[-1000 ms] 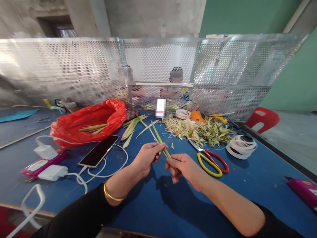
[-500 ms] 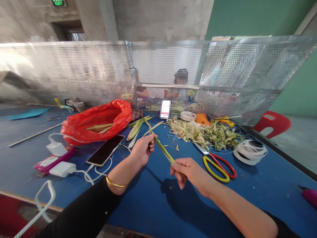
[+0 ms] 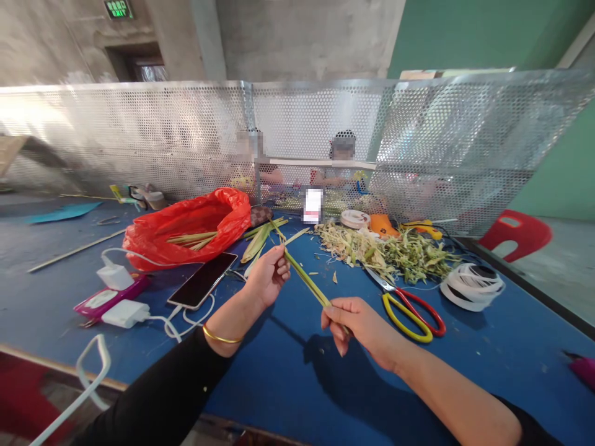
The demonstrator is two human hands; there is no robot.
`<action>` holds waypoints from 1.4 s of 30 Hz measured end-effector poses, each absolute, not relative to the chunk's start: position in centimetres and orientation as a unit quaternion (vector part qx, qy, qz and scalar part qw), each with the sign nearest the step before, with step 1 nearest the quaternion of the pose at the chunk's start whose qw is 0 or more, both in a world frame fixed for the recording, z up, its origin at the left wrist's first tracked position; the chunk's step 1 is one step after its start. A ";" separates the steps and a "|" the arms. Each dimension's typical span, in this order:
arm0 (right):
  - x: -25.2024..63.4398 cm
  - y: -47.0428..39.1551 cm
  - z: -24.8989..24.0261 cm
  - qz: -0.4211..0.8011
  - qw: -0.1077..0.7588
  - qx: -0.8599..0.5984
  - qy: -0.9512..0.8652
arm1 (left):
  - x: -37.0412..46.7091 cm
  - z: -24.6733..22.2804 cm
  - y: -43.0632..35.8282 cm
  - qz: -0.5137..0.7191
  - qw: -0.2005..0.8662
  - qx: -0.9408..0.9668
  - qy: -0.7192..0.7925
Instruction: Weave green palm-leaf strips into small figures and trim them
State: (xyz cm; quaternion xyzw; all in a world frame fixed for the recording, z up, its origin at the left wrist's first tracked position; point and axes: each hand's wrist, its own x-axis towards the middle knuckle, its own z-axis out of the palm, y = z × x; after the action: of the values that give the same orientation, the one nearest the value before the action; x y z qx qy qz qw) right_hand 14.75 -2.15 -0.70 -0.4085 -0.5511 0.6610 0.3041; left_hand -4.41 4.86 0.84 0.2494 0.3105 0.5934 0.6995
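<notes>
A thin green-yellow plant stalk (image 3: 307, 281) runs slanting between my two hands above the blue table. My left hand (image 3: 268, 277) pinches its upper part, and a narrow end sticks out beyond the fingers. Lower down and to the right, my right hand (image 3: 349, 321) is closed on the other end, its fingertips pressed round it. Behind my left hand lie loose pale green leaves (image 3: 255, 240). Scissors (image 3: 409, 313) with one yellow and one red handle rest right of my right hand.
A red plastic bag (image 3: 186, 232) holding stalks stands left, beside a phone (image 3: 203, 282), a purple power strip (image 3: 111, 297) and white cables. Plant scraps (image 3: 385, 251) and a white roll (image 3: 471, 286) lie right. A perforated metal screen (image 3: 316, 118) crosses behind; people sit beyond it.
The whole view has shifted slightly. My left hand sits a little lower and nearer the leaves, still on the stalk. My right hand has hardly moved.
</notes>
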 end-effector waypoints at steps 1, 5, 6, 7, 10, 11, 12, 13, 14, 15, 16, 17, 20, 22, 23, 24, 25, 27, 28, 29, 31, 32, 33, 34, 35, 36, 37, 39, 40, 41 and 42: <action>14.7 -2.1 -0.6 0.653 0.305 -0.407 -0.561 | -4.4 0.7 4.9 0.595 0.700 0.243 0.311; 14.8 -2.0 -0.5 0.633 0.302 -0.408 -0.585 | -4.3 0.2 4.9 0.594 0.707 0.219 0.317; 14.8 -2.0 -0.5 0.630 0.303 -0.410 -0.586 | -4.2 0.2 4.9 0.594 0.707 0.217 0.317; 14.7 -2.0 -0.5 0.629 0.303 -0.411 -0.586 | -4.2 0.2 4.9 0.594 0.707 0.218 0.317; 14.7 -2.1 -0.5 0.636 0.299 -0.419 -0.576 | -4.2 0.3 4.8 0.592 0.705 0.230 0.316; 14.6 -2.2 -0.5 0.641 0.296 -0.420 -0.570 | -4.2 0.4 4.7 0.591 0.705 0.234 0.314; 14.6 -2.2 -0.6 0.646 0.295 -0.421 -0.565 | -4.2 0.4 4.6 0.588 0.703 0.245 0.315; 14.6 -2.1 -0.6 0.648 0.296 -0.422 -0.560 | -4.1 0.5 4.5 0.583 0.700 0.262 0.319; 14.6 -2.1 -0.6 0.650 0.298 -0.423 -0.557 | -4.0 0.5 4.4 0.577 0.694 0.281 0.325; 14.6 -2.1 -0.7 0.650 0.299 -0.424 -0.556 | -3.9 0.5 4.3 0.571 0.687 0.301 0.333; 14.6 -2.0 -0.8 0.646 0.301 -0.427 -0.557 | -3.7 0.5 4.2 0.566 0.679 0.318 0.343; 14.7 -2.0 -0.8 0.634 0.303 -0.431 -0.566 | -3.5 0.4 4.0 0.563 0.671 0.329 0.353; 14.9 -2.2 -1.0 0.527 0.301 -0.438 -0.663 | -2.9 0.1 3.7 0.558 0.659 0.326 0.385; 14.9 -2.5 -1.0 0.460 0.280 -0.423 -0.729 | -2.6 -0.2 3.5 0.547 0.654 0.326 0.409; 14.8 -2.6 -1.0 0.448 0.266 -0.415 -0.746 | -2.4 -0.3 3.5 0.543 0.648 0.330 0.420; 14.8 -2.6 -1.1 0.449 0.258 -0.412 -0.750 | -2.3 -0.4 3.5 0.542 0.638 0.338 0.430; 14.8 -2.6 -1.2 0.456 0.260 -0.417 -0.742 | -2.3 -0.5 3.6 0.542 0.624 0.348 0.442; 14.7 -2.3 -1.4 0.467 0.289 -0.453 -0.702 | -2.6 -0.7 4.0 0.549 0.580 0.372 0.473; 14.8 -2.1 -1.6 0.469 0.308 -0.477 -0.677 | -2.9 -0.8 4.4 0.553 0.550 0.385 0.493; 14.8 -1.8 -1.7 0.466 0.322 -0.497 -0.657 | -3.3 -0.8 5.0 0.557 0.515 0.395 0.518; 15.0 -1.3 -2.0 0.439 0.324 -0.527 -0.652 | -4.2 -0.9 6.3 0.558 0.432 0.418 0.572; 15.1 -1.1 -2.0 0.413 0.310 -0.535 -0.669 | -4.8 -0.9 7.1 0.553 0.390 0.436 0.594; 15.1 -1.0 -2.0 0.381 0.288 -0.542 -0.691 | -5.4 -0.9 8.0 0.540 0.354 0.459 0.610; 15.2 -1.0 -2.0 0.342 0.258 -0.550 -0.717 | -5.9 -0.9 8.8 0.528 0.321 0.482 0.622; 15.2 -1.0 -1.9 0.298 0.228 -0.557 -0.741 | -6.4 -0.9 9.5 0.516 0.289 0.499 0.634; 15.1 -1.1 -1.7 0.256 0.199 -0.564 -0.759 | -6.8 -1.0 10.2 0.503 0.263 0.513 0.644; 15.1 -1.2 -1.6 0.218 0.177 -0.569 -0.773 | -7.2 -1.0 10.8 0.487 0.244 0.525 0.654; 14.9 -1.4 -1.4 0.166 0.154 -0.574 -0.787 | -7.8 -1.3 11.7 0.455 0.222 0.540 0.672; 14.9 -1.5 -1.4 0.151 0.151 -0.575 -0.789 | -8.0 -1.3 12.0 0.441 0.217 0.545 0.680; 14.8 -1.5 -1.3 0.142 0.151 -0.576 -0.791 | -8.2 -1.4 12.1 0.431 0.214 0.548 0.684; 14.8 -1.5 -1.4 0.131 0.148 -0.577 -0.793 | -8.3 -1.3 12.2 0.427 0.213 0.551 0.685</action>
State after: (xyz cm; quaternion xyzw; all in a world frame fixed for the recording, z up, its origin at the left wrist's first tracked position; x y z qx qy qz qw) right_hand 14.82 -1.49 -1.38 -0.5766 -0.7927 0.1306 0.1482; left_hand -8.32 12.24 -1.34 0.5510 0.6848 0.4265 0.2134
